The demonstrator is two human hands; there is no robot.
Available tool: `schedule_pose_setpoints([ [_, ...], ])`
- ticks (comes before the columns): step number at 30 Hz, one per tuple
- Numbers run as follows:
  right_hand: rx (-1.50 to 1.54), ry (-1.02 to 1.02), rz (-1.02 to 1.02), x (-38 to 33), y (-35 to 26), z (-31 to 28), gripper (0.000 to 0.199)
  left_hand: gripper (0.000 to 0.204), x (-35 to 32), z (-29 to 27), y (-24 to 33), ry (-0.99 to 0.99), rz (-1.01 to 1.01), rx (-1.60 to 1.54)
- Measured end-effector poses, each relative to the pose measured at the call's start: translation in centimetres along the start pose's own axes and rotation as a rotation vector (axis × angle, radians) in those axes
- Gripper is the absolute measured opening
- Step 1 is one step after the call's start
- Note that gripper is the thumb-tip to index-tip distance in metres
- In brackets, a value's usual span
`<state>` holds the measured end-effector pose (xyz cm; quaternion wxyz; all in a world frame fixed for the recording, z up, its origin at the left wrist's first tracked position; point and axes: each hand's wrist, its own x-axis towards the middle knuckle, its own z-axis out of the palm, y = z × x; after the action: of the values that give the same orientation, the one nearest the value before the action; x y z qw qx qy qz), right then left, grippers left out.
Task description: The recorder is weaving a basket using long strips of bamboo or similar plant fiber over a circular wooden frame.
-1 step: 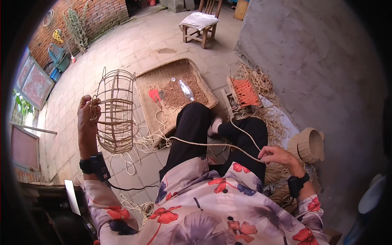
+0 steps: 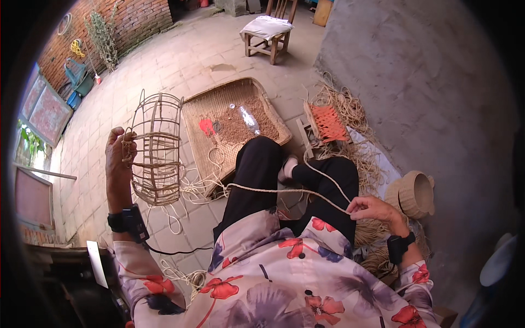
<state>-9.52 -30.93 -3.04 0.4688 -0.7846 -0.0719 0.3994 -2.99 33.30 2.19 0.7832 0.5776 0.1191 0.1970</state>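
My left hand, raised at the left, is closed on the side of a barrel-shaped wire frame whose ribs and hoops are partly wrapped in cord. Over my right thigh, my right hand pinches a beige cord between thumb and fingers. One stretch of that cord runs left across my legs to loose loops below the frame. Another goes up from the fingers toward the wooden stool with orange webbing.
A wide woven tray beyond my knees holds brown granules, a clear plastic bottle and a red item. Piled cord and woven baskets lie along the right-hand wall. A wooden chair stands farther off.
The wire frame and my left hand have shifted very slightly to the right. My right hand has hardly moved.
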Motion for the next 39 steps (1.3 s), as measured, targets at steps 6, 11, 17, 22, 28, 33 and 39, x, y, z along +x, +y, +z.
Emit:
schedule_pose_setpoints([
  [6, 0.065, 0.462, 0.173, -4.7, 5.3, -6.4, 0.017, 0.015, -0.6, 1.3, -2.4, -0.086, -0.129, -0.076],
  [11, 0.305, 1.361, 0.529, -14.9, 16.2, -14.9, 0.018, 0.016, -1.4, 3.2, -2.8, -0.17, -0.2, -0.142],
  [17, 0.191, 1.362, 0.654, -18.7, 23.3, -16.6, 0.018, 0.016, -2.3, 5.8, -4.6, -0.219, -0.26, -0.131],
  [22, 0.406, 1.002, 0.492, -4.6, 21.5, -14.1, 0.018, 0.018, -2.8, 5.8, -2.9, -0.183, -0.226, -0.098],
  [28, 0.087, 1.229, -0.14, 11.8, 8.5, -14.7, 0.02, 0.018, 0.1, 2.1, 0.5, -0.069, 0.043, -0.282],
  [33, -0.338, 0.04, -0.734, 17.2, -19.0, 11.9, 0.027, 0.021, -2.8, -1.8, 9.4, 0.017, 0.413, -0.009],
  [39, -0.165, -0.368, -0.84, 12.2, -21.7, 12.0, 0.047, 0.018, -3.4, -1.9, 8.1, 0.15, 0.389, 0.25],
])
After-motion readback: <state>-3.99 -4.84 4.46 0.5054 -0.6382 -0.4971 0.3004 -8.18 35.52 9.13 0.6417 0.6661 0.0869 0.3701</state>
